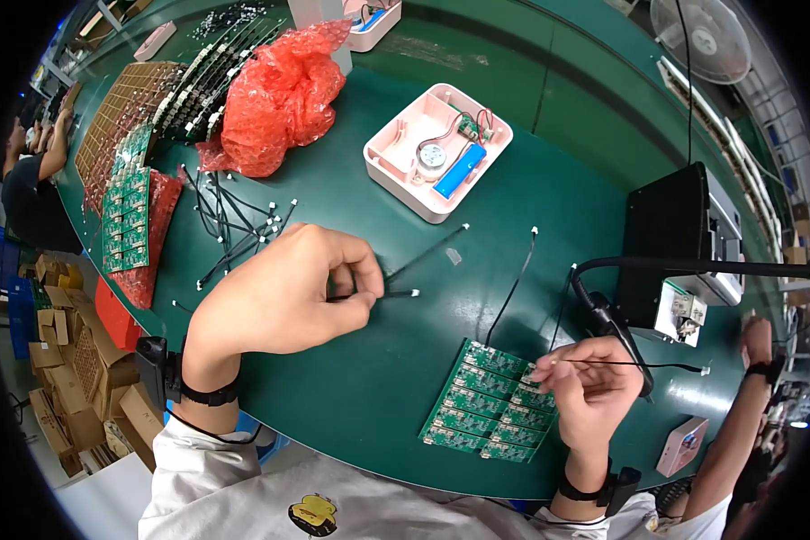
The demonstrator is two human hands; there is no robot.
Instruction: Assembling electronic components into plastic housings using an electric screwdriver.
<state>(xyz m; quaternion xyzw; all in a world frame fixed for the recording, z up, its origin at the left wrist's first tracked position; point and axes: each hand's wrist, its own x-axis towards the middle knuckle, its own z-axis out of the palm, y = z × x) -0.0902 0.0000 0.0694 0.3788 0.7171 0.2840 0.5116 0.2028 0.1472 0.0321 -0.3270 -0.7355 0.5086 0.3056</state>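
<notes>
My left hand [297, 288] is closed in a pinch on black connector cables [423, 252], whose white plugs stick out to the right above the green table. My right hand [598, 387] pinches another thin black cable [648, 364] near one end; its other white plug extends to the right. Beneath those fingers lies a green circuit board panel [486, 409] made of several small boards in two columns. Two black cables [513, 288] run up from its far edge, their white ends on the table. Whether the held plug touches the panel is hidden by my fingers.
Loose black cables [229, 225] lie beyond my left hand. Further off are a red plastic bag [283, 99], stacked green boards [126, 220] and a pink box [405, 198] with a blue battery. A black machine [661, 220] and another person's arm [729, 423] are at right.
</notes>
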